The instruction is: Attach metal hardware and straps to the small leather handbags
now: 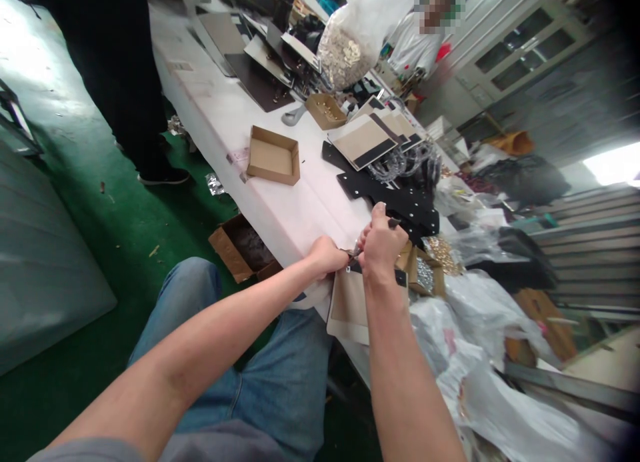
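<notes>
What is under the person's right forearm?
A beige panel with a dark strip near its far edge shows on either side of the forearm. The part directly behind it is covered, so cannot be seen.

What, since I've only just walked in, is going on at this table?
A seated person in jeans works two-handed at a white table. The right hand grips a mostly hidden hand tool, its tip close to the dark strip of a beige panel. The left hand is near the tip; its hold is unclear. Silvery pieces lie in a box beside the panel, and another person stands nearby.
</notes>
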